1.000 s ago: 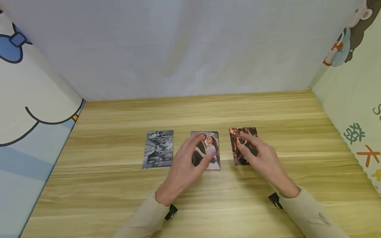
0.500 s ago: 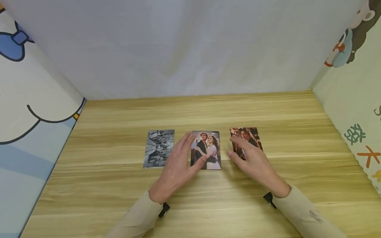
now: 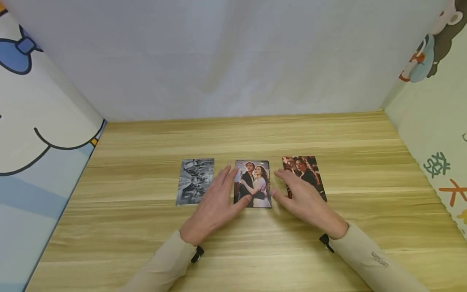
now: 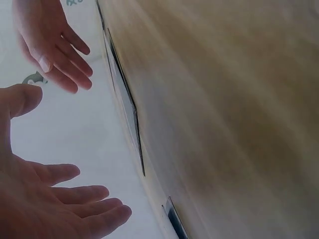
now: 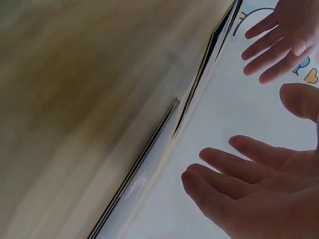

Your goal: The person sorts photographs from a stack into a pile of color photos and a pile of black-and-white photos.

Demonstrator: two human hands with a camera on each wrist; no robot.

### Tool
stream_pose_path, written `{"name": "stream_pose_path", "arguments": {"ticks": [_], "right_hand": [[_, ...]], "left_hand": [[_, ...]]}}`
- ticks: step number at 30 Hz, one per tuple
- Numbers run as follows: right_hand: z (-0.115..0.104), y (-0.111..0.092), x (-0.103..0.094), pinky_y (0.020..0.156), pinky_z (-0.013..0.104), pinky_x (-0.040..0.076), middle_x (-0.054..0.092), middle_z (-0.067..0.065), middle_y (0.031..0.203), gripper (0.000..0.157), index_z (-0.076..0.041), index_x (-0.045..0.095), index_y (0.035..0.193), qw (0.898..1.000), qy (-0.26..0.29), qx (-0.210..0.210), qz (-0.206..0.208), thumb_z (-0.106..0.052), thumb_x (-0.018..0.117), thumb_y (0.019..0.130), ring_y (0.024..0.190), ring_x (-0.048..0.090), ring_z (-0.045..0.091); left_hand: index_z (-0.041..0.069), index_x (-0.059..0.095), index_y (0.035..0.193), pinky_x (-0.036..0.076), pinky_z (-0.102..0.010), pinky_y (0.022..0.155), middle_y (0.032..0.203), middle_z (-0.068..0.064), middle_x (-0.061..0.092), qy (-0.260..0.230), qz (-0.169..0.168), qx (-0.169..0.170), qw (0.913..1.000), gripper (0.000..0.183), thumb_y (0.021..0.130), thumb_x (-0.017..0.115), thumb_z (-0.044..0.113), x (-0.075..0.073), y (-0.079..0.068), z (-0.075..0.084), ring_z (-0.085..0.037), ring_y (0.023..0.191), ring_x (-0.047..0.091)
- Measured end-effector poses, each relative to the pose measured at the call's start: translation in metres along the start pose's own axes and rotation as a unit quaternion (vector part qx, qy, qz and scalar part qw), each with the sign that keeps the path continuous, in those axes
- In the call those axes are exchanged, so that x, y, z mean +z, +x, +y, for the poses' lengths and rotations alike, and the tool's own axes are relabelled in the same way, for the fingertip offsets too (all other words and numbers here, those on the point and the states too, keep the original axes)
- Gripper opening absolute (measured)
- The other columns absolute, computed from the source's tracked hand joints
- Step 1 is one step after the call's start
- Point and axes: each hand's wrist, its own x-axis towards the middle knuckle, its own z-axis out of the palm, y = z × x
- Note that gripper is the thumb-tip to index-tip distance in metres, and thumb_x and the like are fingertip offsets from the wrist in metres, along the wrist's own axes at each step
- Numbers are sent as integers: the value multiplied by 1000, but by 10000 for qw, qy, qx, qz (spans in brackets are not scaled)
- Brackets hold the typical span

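Photo of embracing couple [image 3: 255, 184], below and between left hand [image 3: 214, 203] and right hand [image 3: 307, 202], both hands with fingers loosely extended

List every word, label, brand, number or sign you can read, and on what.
"大", apparently: orange character on the right wall.
Green character above it: too unclear to read surely.
Grey mark at the head view's edge: cut off.
Left wrist view's edge lettering: unreadable.
Small mark on the right sleeve: too small.
Photo cards: no readable text.
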Motion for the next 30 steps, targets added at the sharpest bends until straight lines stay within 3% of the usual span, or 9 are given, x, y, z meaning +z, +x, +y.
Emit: {"name": "stream_pose_path", "arguments": {"ticks": [9,16,30], "right_hand": [[-4,5,5,118,64,32,40,27,159,70,1,44,154,9992,-126,20,-380,-42,62,102,148,35,46],[-6,8,7,116,64,35,41,29,157,69,2,46,153,9986,-172,-38,-489,-43,60,103,145,38,47],[-10,14,12,114,61,40,51,28,149,63,4,51,148,9964,-314,-64,-784,-39,61,103,139,47,46]], "left_hand": [[3,31,162,28,-57,122,163,-26,33,287,-380,-62,9988,89,97,65,53,-1,4,-2,-42,151,30],[2,29,162,28,-55,123,161,-25,37,330,-645,-141,9973,89,97,65,52,2,6,-3,-42,150,32],[1,30,161,35,-56,119,156,-26,44,429,-766,-78,9961,90,96,69,48,5,6,-1,-43,146,39]]}}
